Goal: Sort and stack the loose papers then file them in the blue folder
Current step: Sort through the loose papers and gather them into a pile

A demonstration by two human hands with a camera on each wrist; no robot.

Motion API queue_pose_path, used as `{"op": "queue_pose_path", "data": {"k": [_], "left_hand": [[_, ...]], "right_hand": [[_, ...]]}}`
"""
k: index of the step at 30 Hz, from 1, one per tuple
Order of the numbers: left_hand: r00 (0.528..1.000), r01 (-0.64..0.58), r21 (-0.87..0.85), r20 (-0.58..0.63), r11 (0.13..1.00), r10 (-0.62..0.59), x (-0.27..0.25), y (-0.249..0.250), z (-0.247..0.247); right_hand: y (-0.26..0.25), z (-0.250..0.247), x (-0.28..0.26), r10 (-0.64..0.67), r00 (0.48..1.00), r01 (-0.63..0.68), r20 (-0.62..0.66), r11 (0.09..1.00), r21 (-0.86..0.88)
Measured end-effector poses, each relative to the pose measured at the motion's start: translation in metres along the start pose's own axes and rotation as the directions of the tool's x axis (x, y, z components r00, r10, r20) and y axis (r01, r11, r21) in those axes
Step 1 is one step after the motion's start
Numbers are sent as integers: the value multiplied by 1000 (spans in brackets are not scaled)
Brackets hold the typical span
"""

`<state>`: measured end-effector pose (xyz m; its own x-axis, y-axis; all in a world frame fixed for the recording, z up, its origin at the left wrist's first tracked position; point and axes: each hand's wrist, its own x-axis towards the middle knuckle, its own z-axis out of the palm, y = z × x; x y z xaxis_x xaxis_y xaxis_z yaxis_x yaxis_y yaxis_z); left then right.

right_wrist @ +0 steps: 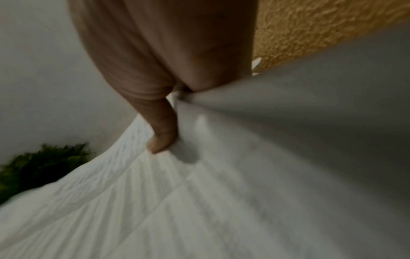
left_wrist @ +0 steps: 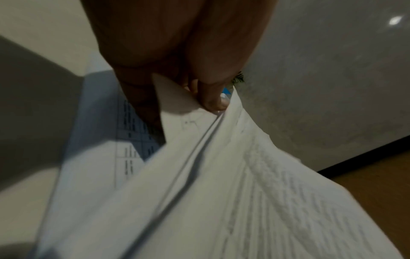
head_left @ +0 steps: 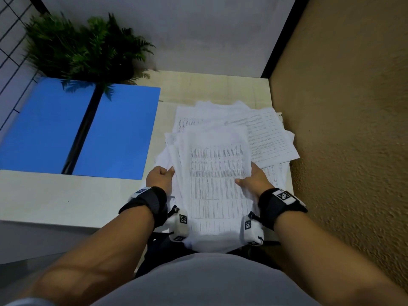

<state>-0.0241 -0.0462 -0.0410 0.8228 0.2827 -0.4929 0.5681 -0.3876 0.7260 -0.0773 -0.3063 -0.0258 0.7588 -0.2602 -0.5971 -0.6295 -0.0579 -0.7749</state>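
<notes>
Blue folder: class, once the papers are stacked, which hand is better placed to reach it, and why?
Probably the left hand. The blue folder lies open on the table's left side, nearer that hand, while the right hand grips the stack of papers on its far edge, beside the textured wall.

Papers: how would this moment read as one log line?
left hand grips papers | right hand grips papers | folder open, empty

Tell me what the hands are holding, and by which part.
Both hold the batch of printed sheets: the left hand pinches its left edge, the right hand its right edge.
</notes>
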Motion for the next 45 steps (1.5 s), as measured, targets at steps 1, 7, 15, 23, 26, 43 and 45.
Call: {"op": "queue_pose_path", "data": {"k": [1,7,15,23,26,43,45], "left_hand": [[1000,7,-6,-2,1000,-7,-1,-2,-1],[974,-12,172,226,985,-28,-2,-17,-10],[974,16,27,226,1000,-22,-21,16,9],[959,62,148,266,987,-101,-10,0,12],[956,19,151,288,988,-62,-12,-2,11],[992,-33,57,125,998,25,14,4,-15],[989,-16,72,146,997,5,17,3,-16]], "right_hand": [[-1,0,-1,2,997,-1,-77,1000,14],[6,-8,10,99,960,-39,-262,973,226],[-8,26,18,16,991,2,-133,991,136],[-16,5,26,347,710,-252,-612,938,239],[-23,-11,38,420,818,-109,-394,785,610],[-63,-98,33,29,905,-175,-425,935,-308],[-40,-88,36,110,934,-221,-341,927,-304]]}}
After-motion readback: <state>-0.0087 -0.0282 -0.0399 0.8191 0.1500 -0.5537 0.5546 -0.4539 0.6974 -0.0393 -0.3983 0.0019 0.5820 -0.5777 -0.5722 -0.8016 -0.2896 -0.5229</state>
